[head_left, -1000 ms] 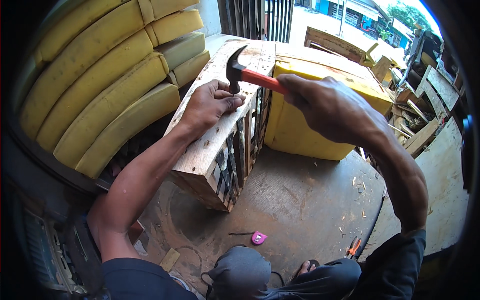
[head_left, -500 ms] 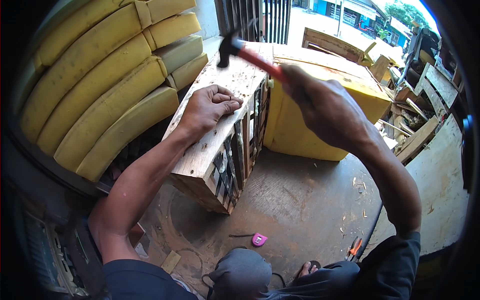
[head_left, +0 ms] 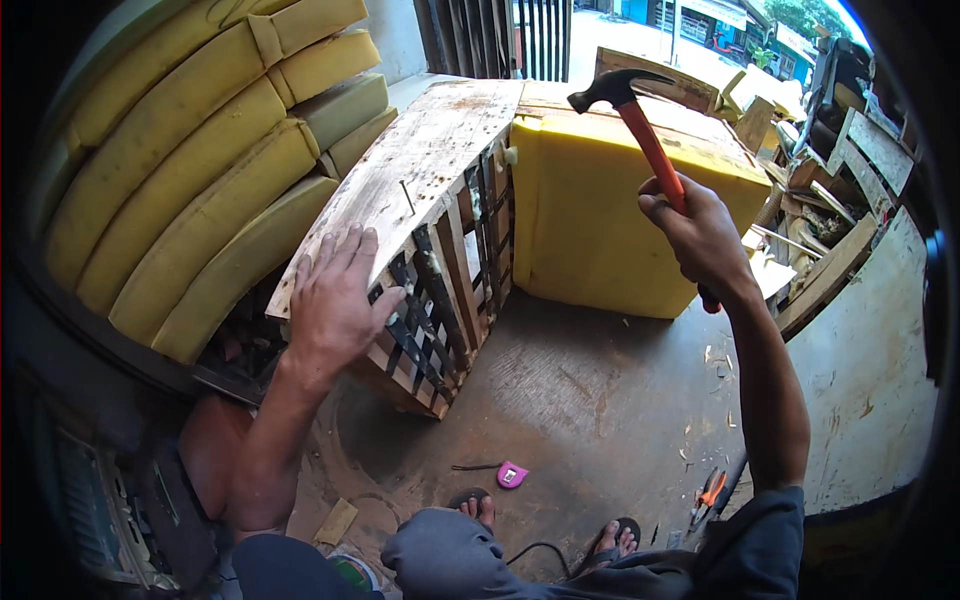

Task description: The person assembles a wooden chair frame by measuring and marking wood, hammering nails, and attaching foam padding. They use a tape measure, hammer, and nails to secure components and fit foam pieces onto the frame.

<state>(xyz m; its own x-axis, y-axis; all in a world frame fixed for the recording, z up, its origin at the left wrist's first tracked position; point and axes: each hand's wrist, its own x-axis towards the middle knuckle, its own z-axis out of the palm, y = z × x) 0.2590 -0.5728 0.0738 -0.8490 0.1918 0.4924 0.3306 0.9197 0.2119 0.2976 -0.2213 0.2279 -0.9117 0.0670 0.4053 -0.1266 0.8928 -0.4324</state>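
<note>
A claw hammer [head_left: 650, 140] with a black head and red-orange handle is raised in my right hand [head_left: 695, 232], fingers wrapped round its grip. On the near end of a wooden frame [head_left: 440, 140], my left hand [head_left: 332, 295] lies flat with its fingers stretched out. One nail [head_left: 407, 197] stands up out of the frame's top board, slightly tilted, a little beyond my left fingertips. Dark spots dot that board. Black straps [head_left: 408, 330] criss-cross the frame's open side. The hammer head is apart from the nail, up and to its right.
Yellow foam pieces [head_left: 190, 170] are stacked at the left. A yellow foam-covered block [head_left: 610, 220] adjoins the frame's far end. On the floor lie a pink tape measure [head_left: 512, 475] and orange-handled pliers [head_left: 712, 490]. Scrap wood [head_left: 835, 280] is piled at the right.
My left hand has let go of the nail, which now stands by itself, and moved nearer, flat on the board. My right hand has swung the hammer to the right, away from the nail.
</note>
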